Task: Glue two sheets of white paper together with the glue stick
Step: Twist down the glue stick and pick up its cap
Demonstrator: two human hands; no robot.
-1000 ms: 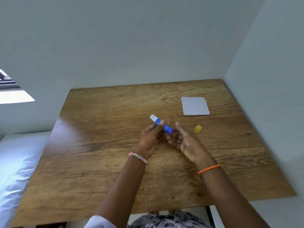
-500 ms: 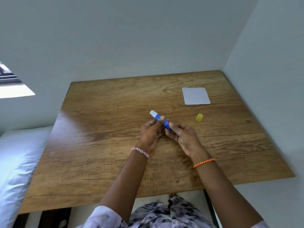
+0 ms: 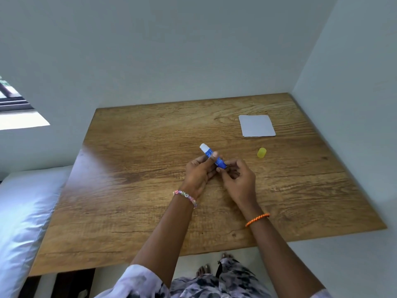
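Observation:
A blue glue stick with a white tip pointing up and left is held above the middle of the wooden table. My left hand grips its middle, thumb on top. My right hand pinches its lower end with the fingertips. The stick's yellow cap lies on the table to the right of my hands. White paper lies flat at the back right; how many sheets are stacked there I cannot tell.
The table stands in a corner, with a wall along its right edge and another behind it. A white bed runs along the left edge. My feet show below the near edge.
My right hand, open and apart from the stick a second ago, has closed its fingertips on the stick's lower end. The left hand has kept its hold.

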